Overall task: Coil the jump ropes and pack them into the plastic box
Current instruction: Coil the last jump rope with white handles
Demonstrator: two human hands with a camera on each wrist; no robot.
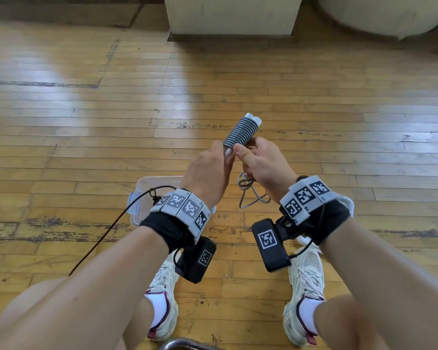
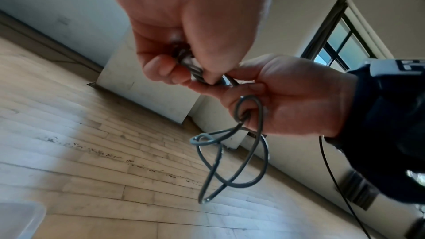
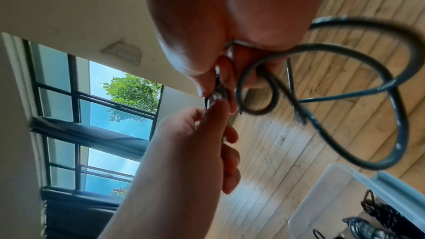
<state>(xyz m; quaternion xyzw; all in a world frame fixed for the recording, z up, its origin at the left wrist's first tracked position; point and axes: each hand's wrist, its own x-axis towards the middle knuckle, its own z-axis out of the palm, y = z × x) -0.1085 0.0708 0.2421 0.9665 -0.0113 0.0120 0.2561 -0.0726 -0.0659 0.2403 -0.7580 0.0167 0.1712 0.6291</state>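
Observation:
A grey jump rope is wound in tight turns around its two white handles [image 1: 242, 131], which point up and away from me. My left hand [image 1: 208, 170] grips the lower end of the handles, seen close up as the left hand [image 2: 184, 30]. My right hand [image 1: 259, 161] pinches the rope at the last turn, and its lower fingers hold the loose grey tail [image 1: 250, 195], which hangs in loops [image 2: 232, 159] [image 3: 358, 97]. The clear plastic box [image 1: 147, 188] sits on the floor under my left wrist; coiled dark ropes [image 3: 379, 219] lie inside the box [image 3: 326, 188].
I sit over a worn wooden floor [image 1: 86, 122], my white sneakers [image 1: 305, 294] planted below my hands. A cream pillar base [image 1: 232, 15] stands ahead, a rounded pale object [image 1: 384, 13] at far right. A black cable [image 1: 106, 231] runs from my left wrist.

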